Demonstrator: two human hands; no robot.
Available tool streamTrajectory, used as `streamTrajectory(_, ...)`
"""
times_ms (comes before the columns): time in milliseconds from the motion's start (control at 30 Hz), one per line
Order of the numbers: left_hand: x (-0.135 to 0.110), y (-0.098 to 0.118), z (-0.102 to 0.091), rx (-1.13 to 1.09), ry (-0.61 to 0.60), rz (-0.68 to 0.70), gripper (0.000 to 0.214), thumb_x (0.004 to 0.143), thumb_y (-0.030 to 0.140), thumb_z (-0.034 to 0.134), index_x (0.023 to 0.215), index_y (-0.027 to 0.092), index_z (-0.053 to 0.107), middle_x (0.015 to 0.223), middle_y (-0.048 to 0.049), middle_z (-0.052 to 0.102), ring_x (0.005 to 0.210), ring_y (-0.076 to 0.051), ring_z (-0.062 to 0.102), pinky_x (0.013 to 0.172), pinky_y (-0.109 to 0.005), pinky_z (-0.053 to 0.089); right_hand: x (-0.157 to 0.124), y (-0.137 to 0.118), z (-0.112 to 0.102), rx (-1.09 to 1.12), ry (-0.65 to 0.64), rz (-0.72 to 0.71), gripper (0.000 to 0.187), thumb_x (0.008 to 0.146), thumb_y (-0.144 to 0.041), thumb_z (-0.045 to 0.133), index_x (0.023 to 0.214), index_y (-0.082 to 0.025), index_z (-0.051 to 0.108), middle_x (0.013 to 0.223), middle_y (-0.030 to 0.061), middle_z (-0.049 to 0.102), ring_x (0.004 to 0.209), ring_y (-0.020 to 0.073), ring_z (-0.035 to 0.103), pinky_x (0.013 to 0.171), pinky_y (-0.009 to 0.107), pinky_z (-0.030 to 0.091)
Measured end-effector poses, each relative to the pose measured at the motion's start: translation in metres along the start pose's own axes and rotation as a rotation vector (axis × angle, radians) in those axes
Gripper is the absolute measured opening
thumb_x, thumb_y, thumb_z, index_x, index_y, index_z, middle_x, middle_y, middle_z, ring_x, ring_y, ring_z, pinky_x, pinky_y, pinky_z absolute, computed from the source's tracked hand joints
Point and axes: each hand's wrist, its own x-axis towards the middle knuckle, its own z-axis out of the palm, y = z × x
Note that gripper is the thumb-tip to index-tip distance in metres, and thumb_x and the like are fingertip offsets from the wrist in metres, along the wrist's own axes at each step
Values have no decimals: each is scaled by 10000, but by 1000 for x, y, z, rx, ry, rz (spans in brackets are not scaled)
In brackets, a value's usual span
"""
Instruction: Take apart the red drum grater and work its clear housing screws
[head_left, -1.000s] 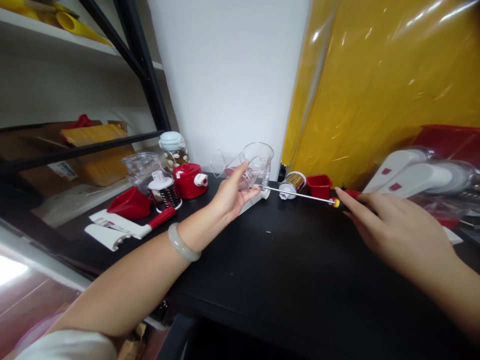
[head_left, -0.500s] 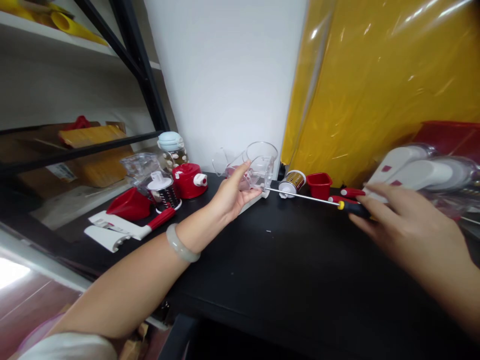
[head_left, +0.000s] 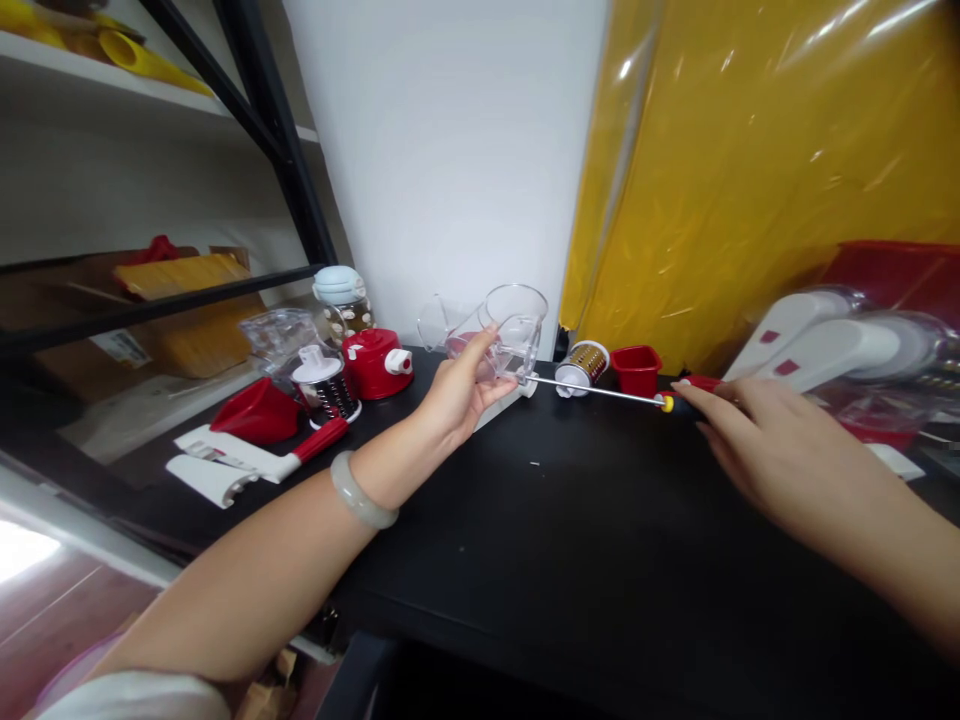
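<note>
My left hand (head_left: 459, 388) grips a clear plastic grater housing (head_left: 504, 338) that rests on the black table (head_left: 570, 540) near the white wall. My right hand (head_left: 765, 450) is wrapped round the red and black handle of a screwdriver (head_left: 600, 392). Its long metal shaft lies level and its tip meets the white base of the housing. A pale bangle sits on my left wrist.
Behind the shaft stand a metal grater drum (head_left: 582, 366) and a small red cup (head_left: 637, 370). To the left lie a red knob part (head_left: 375, 362), another drum (head_left: 322, 388), a red hopper (head_left: 259, 412) and a white crank handle (head_left: 240, 462). Assembled white graters (head_left: 832, 345) fill the right.
My right hand slid a little along the screwdriver handle, first back to the right, then forward again. The left hand and housing stayed almost still.
</note>
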Motion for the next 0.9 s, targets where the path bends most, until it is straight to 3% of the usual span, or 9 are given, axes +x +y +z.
streamTrajectory(167, -2, 0, 2, 16, -3, -3, 325, 812, 393, 809, 1011, 172, 681, 830, -47, 691, 680, -139, 652, 704, -287, 617, -3, 4, 1, 149, 73, 41, 262, 969, -222, 555, 1171, -154, 707, 1045, 159, 627, 898, 286, 617, 725, 413, 576)
streamTrajectory(367, -2, -1, 0, 15, -30, 25, 358, 769, 414, 847, 982, 178, 682, 894, -51, 703, 688, -131, 649, 708, -285, 623, 1, 3, 0, 144, 121, 96, 379, 981, -289, 526, 1274, -82, 647, 1233, 241, 659, 1120, 346, 679, 876, 462, 597)
streamTrajectory(400, -2, -1, 1, 17, -33, 28, 359, 765, 414, 849, 983, 181, 685, 902, -51, 706, 690, -131, 651, 710, -285, 624, 1, 3, 0, 106, 106, 94, 356, 992, -301, 495, 1228, -95, 664, 1204, 226, 689, 1094, 336, 699, 846, 447, 599)
streamTrajectory(467, -4, 0, 2, 22, -38, 23, 348, 778, 417, 838, 990, 183, 693, 906, -56, 713, 698, -137, 664, 708, -282, 623, -1, 2, -3, -9, 50, 109, 319, 999, -359, 450, 1012, -155, 695, 970, 159, 748, 834, 298, 744, 621, 394, 565)
streamTrajectory(533, -5, 0, 3, 23, -43, 9, 332, 800, 422, 821, 996, 180, 704, 909, -68, 723, 712, -146, 680, 693, -270, 618, -3, 0, -7, -133, -17, 157, 367, 992, -450, 425, 822, -206, 640, 708, 86, 697, 542, 254, 667, 427, 343, 398)
streamTrajectory(600, -6, 0, 3, 21, -49, 1, 324, 809, 421, 815, 998, 179, 712, 915, -73, 727, 721, -151, 688, 684, -262, 612, -4, -1, -11, -179, -58, 190, 423, 997, -513, 374, 766, -225, 582, 609, 53, 641, 454, 239, 610, 402, 317, 302)
streamTrajectory(733, -4, 0, 1, 27, -30, 18, 351, 780, 427, 841, 981, 173, 708, 883, -55, 707, 698, -142, 666, 703, -281, 614, -1, -2, -9, -1, -74, 198, 521, 1008, -614, 306, 819, -213, 579, 678, 67, 633, 587, 259, 646, 512, 345, 419)
streamTrajectory(900, 0, 1, -2, 18, 15, 68, 386, 726, 409, 880, 964, 177, 683, 932, -57, 704, 762, -156, 657, 729, -304, 616, 2, 5, 1, 239, -36, 135, 454, 1049, -408, 354, 1200, -106, 658, 923, 132, 646, 830, 289, 650, 768, 433, 540)
